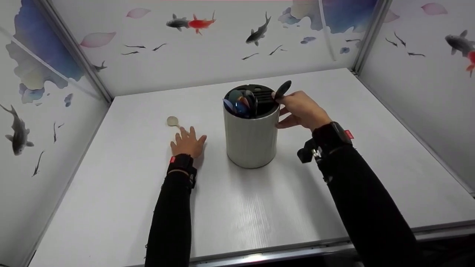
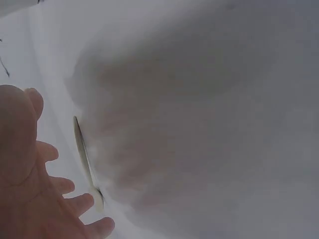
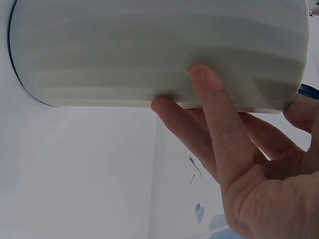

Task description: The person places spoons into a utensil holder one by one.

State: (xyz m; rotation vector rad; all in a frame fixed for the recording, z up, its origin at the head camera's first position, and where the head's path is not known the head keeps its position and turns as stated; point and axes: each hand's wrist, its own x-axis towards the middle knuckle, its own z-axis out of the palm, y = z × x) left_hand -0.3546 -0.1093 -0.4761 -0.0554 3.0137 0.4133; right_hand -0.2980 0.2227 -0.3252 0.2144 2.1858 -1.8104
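My left hand (image 1: pixel 188 143) lies palm down with spread fingers close over the table. Its fingertips reach the handle of a small pale spoon (image 1: pixel 172 121), whose round bowl points away; in the left wrist view the spoon (image 2: pixel 83 154) shows beyond the fingers. My right hand (image 1: pixel 302 109) is at the right rim of a pale ribbed utensil holder (image 1: pixel 250 142). Thumb and finger pinch a dark spoon-like utensil (image 1: pixel 283 89) that slants up above the rim; its lower end is hidden. Other fingers (image 3: pixel 219 107) of this hand rest against the holder's outer wall.
Several utensils, among them a blue one (image 1: pixel 242 108) and a green one (image 1: pixel 235 95), stand in the holder's left side. A black slotted insert (image 1: pixel 263 97) fills its top. White panels with painted fish (image 1: pixel 258 32) enclose the white table (image 1: pixel 122 159) on three sides.
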